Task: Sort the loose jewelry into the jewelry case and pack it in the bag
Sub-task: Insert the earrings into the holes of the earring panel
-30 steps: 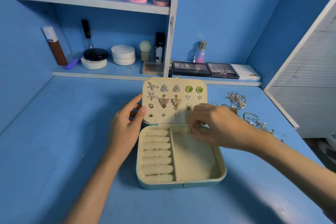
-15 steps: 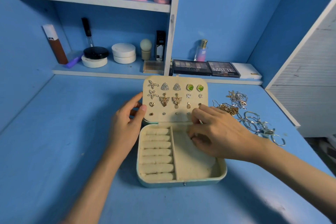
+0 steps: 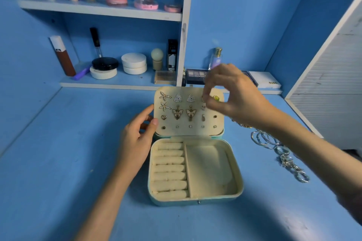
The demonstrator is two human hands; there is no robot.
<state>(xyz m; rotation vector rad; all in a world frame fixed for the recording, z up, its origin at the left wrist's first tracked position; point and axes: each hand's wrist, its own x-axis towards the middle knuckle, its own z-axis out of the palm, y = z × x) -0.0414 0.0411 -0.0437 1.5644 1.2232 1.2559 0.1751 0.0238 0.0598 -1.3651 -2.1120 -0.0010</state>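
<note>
Room is opening over the near half of the jewelry case [image 3: 195, 199]: the right hand [image 3: 233, 94], which was hanging low by the hinge a moment ago, is now lifting to the top right corner of the upright lid [image 3: 188, 131], so the ring rolls [image 3: 170, 168] and the open compartment [image 3: 209, 170] beside them are showing bare. The left hand [image 3: 137, 139] is bracing the lid as before, thumb on its front left edge and fingers behind it. The right fingertips [image 3: 208, 103] are closing together just beside the one green stud [image 3: 216, 98] that is showing. Its twin is hiding behind them, and I cannot tell whether they are pinching that stud, a fresh piece or nothing. Judging by this, a stud is being seated or checked. On the tabletop [image 3: 58, 162] to the right, silver bangles [image 3: 264, 140] and a silver chain [image 3: 293, 168] are lying loose, with a gold chain [image 3: 244, 125] peeping from behind the right wrist, so much sorting is waiting. Nothing is blocking the case, though the right forearm is crossing above those pieces. Beyond, a shelf [image 3: 117, 84] is carrying cosmetics [image 3: 134, 63], and no bag is showing.
</note>
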